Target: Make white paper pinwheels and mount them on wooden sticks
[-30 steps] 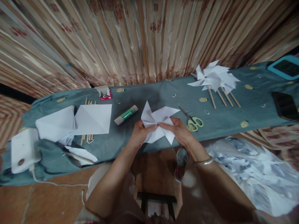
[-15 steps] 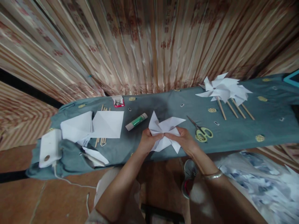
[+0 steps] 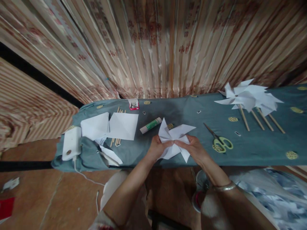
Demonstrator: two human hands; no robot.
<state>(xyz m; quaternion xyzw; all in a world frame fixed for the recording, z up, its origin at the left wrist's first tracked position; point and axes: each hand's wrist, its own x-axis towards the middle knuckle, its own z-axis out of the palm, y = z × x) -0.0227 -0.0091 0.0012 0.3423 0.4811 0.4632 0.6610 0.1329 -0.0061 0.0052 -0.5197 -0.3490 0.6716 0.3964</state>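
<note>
White sheets [image 3: 123,126] lie across wooden sticks [image 3: 117,142] over on the left, then a glue stick [image 3: 151,125]. Next, the left hand [image 3: 155,149] pinches one side of a paper pinwheel [image 3: 174,137], thumb near its centre. The pinwheel sits between both hands; the right hand [image 3: 195,148] pinches its other side, fingers mostly hidden. Scissors [image 3: 221,142] lie just beside, then other pinwheels [image 3: 249,96].

The white paper pinwheel [image 3: 176,133] is folded, pointed blades splayed. It is held between left hand [image 3: 156,149] and right hand [image 3: 194,148].
</note>
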